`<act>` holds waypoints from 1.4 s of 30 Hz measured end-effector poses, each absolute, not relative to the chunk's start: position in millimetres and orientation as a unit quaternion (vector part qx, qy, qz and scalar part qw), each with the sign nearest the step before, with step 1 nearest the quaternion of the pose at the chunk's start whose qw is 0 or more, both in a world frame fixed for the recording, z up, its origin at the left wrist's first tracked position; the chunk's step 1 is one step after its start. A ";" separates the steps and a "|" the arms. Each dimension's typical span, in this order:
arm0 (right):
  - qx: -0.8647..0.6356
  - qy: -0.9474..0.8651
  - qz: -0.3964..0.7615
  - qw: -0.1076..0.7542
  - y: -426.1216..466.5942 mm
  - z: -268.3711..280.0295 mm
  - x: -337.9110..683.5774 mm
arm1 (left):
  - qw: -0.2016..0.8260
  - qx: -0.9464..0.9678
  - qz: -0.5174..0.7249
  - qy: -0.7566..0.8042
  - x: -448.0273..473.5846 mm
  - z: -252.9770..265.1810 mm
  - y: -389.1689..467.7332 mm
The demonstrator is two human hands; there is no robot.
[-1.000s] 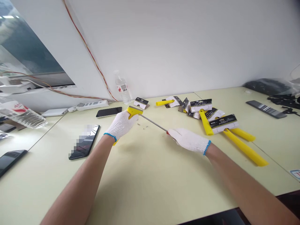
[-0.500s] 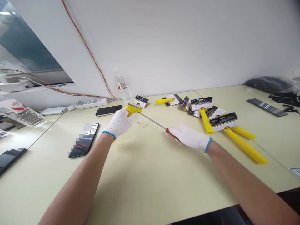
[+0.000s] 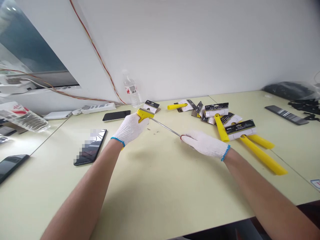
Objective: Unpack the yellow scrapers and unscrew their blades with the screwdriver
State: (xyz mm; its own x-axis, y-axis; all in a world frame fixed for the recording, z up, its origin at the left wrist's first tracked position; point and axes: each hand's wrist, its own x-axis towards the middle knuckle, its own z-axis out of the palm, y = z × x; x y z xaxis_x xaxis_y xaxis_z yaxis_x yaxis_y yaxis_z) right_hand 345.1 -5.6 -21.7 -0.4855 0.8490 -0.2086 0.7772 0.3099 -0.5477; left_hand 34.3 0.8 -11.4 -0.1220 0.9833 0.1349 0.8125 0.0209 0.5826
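Note:
My left hand [image 3: 130, 129], in a white knit glove with a blue cuff, is closed around a yellow scraper [image 3: 143, 115]. A thin metal blade edge runs along the top of the scraper's head; its handle is mostly hidden by the glove. My right hand [image 3: 203, 144], gloved the same way, grips a screwdriver [image 3: 166, 127] with a long steel shaft. Only a little of its red handle shows. The shaft points left, and its tip meets the right end of the scraper's head. Small crumbs [image 3: 155, 133] lie on the table below the shaft.
More yellow scrapers [image 3: 263, 156] with black-and-white cards lie at the right on the table [image 3: 160, 193]. A loose card [image 3: 151, 106] and a water bottle [image 3: 132, 91] are by the wall. Phones [image 3: 91, 148] lie at the left, black parts [image 3: 303, 106] at the far right.
The scraper and both hands sit slightly further right in the view. My right hand has turned a little on the screwdriver, so less of the red handle shows.

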 end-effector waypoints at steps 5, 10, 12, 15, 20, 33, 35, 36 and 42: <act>-0.563 -0.771 0.292 0.067 -3.3 -30.5 341.5 | 0.153 0.655 0.268 0.689 36.9 -12.1 2.4; -0.528 -0.804 0.260 0.081 -5.9 -34.1 340.6 | 0.154 0.640 0.266 0.704 38.3 -9.5 2.6; -0.502 -0.817 0.273 0.078 -6.0 -33.7 342.4 | 0.158 0.631 0.270 0.710 37.8 -7.5 1.5; -0.516 -0.799 0.297 0.086 -4.9 -34.2 342.6 | 0.166 0.626 0.281 0.708 37.6 -5.0 -0.3; -0.613 -0.748 0.233 0.105 -2.4 -35.8 337.4 | 0.175 0.634 0.276 0.701 41.4 -4.9 -1.2; -0.591 -0.728 0.340 0.074 -6.9 -29.0 337.8 | 0.160 0.632 0.275 0.706 39.4 -7.6 1.4; -0.592 -0.735 0.322 0.075 -8.2 -27.9 336.4 | 0.168 0.632 0.275 0.705 39.9 -7.8 1.7; -0.577 -0.749 0.316 0.084 -9.4 -25.6 336.6 | 0.175 0.631 0.279 0.703 40.5 -7.2 1.4; -0.514 -0.744 0.418 0.085 -15.0 -11.0 340.1 | 0.200 0.631 0.296 0.689 46.9 0.1 -4.0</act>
